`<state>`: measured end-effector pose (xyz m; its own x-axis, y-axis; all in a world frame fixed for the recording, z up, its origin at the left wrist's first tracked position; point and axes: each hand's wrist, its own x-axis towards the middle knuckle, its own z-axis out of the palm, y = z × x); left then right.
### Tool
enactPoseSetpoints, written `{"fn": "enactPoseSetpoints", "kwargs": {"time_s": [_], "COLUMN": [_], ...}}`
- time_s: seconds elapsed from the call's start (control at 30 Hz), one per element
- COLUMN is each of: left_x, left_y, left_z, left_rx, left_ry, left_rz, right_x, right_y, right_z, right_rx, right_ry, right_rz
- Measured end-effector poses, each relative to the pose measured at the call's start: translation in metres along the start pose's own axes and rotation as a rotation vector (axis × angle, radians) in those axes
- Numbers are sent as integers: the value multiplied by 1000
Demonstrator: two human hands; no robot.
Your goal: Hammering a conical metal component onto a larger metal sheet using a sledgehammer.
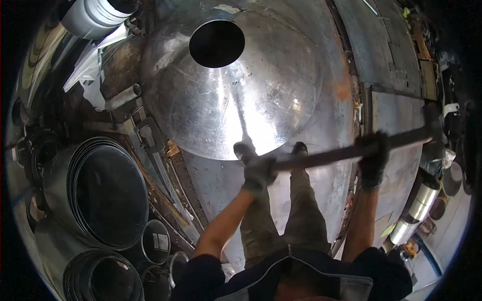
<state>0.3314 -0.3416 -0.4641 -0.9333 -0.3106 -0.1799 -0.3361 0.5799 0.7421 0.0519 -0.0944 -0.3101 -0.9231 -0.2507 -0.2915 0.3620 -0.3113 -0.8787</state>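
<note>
A sledgehammer [321,159] with a long handle is held nearly level across my body, its blurred head off to the right. My left hand [258,174], in a dark glove, is closed round the handle's left end. Farther along, toward the head, my gloved right hand [374,158] grips the same handle. In front of my feet lies a large shiny sheet-metal cone [281,95] with a round dark opening at its top. Its near edge reaches my left shoe. The sledgehammer is apart from the cone.
Flat metal plates [321,135] cover the floor under my feet. On the left stand nested metal rings [55,185], a clamp [149,134], a short pipe [123,98] and a white bucket [94,19]. Shiny metal cylinders [415,208] lie at the right. A dark seam runs along the floor.
</note>
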Motion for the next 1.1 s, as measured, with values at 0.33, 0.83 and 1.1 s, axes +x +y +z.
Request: {"fn": "enactPoseSetpoints", "kwargs": {"time_s": [0.33,0.83,1.1], "left_x": [-35,-260,-219], "left_y": [-180,40,-4], "left_z": [-99,-205,-176], "left_rx": [153,359,389], "left_ry": [-498,-763,-809], "left_rz": [-630,-497,177], "right_x": [105,-255,-357], "right_y": [331,269,194], "right_z": [225,40,-10], "right_rx": [-317,482,767], "right_ry": [40,457,612], "right_rz": [434,818,281]}}
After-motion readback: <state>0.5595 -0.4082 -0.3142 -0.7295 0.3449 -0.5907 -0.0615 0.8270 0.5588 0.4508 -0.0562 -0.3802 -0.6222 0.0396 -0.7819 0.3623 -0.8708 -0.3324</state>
